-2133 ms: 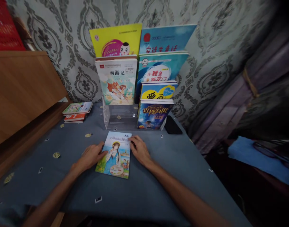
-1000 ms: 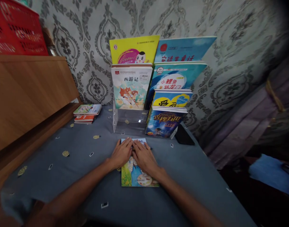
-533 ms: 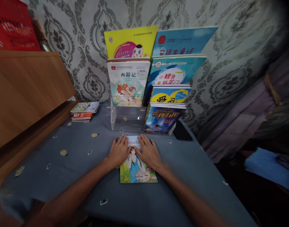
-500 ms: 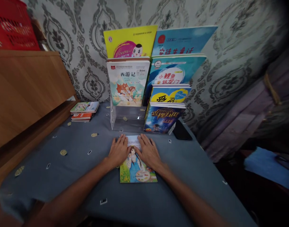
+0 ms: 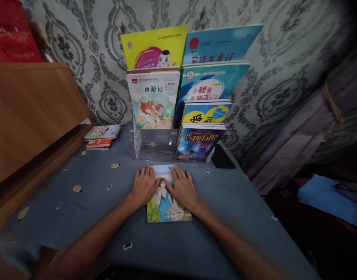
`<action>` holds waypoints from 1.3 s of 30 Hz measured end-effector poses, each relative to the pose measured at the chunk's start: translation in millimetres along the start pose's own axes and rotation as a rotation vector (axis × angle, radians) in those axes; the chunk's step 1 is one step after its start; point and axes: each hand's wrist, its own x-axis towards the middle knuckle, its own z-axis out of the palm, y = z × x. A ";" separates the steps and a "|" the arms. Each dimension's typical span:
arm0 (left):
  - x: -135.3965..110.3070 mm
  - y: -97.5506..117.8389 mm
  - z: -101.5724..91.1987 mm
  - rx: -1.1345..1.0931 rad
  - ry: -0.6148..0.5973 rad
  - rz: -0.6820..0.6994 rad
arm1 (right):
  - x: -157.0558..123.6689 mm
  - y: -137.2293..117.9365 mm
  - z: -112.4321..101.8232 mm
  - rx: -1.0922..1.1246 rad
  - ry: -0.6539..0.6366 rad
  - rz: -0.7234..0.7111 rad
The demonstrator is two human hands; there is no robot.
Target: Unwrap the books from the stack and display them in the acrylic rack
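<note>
A picture-covered book [image 5: 166, 202] lies flat on the table before me, its cover showing a figure in blue overalls with a paint palette. My left hand [image 5: 144, 184] rests on its left edge, fingers stretched out and palm down. On the upper right part of the cover lies my right hand [image 5: 184, 187], also flat with fingers extended. Both thumbs point inward over the cover. Just beyond the book stands a clear acrylic book rack [image 5: 155, 144], holding a white-and-green book [image 5: 153, 101] on the left and a dark blue book [image 5: 199, 143] at the front right.
Behind those, a yellow book [image 5: 155, 44] and several blue ones stand upright against the patterned wall. A small stack of books [image 5: 101, 132] sits at the table's left rear. A black phone-like slab [image 5: 222, 157] lies right of the rack. A wooden cabinet [image 5: 32, 116] borders the left.
The view has shifted slightly, so everything sits a little further left and up. Both hands stay flat on the book, with a bit more of its title showing between them.
</note>
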 end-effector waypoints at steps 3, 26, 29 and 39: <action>0.7 -0.4 -0.6 -0.002 -0.002 0.010 | -2.9 -2.1 -3.6 0.000 -0.014 0.003; 9.2 -30.8 -0.6 -0.211 -0.046 0.030 | -51.9 -6.3 -2.2 0.051 -0.023 -0.048; 8.8 -32.1 0.2 -0.223 -0.049 0.035 | -62.5 -6.2 -2.2 0.048 -0.038 -0.066; 9.2 -36.9 5.7 -0.294 -0.019 0.051 | -92.9 -8.4 -8.3 0.075 0.016 -0.222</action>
